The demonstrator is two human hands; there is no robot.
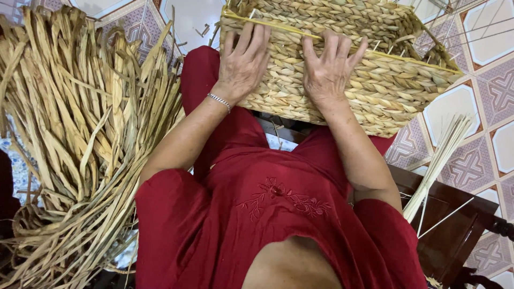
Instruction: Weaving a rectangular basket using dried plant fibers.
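A rectangular basket (391, 91) woven of thick straw-coloured braids rests on my knees, tilted, its near wall facing me. My left hand (243, 61) lies flat on the left part of that wall, fingers spread up to the rim; a thin silver bracelet circles the wrist. On the wall's middle my right hand (327, 69) presses, its fingertips hooked over the yellow rim strip (278, 28). Neither hand holds a loose strand. I wear a dark red dress (257, 214).
A big heap of dried flat reed strands (75, 139) fills the left side. A bundle of thin pale sticks (439, 160) leans at the right, over a dark wooden seat (450, 230). Patterned floor tiles (498, 91) lie beyond.
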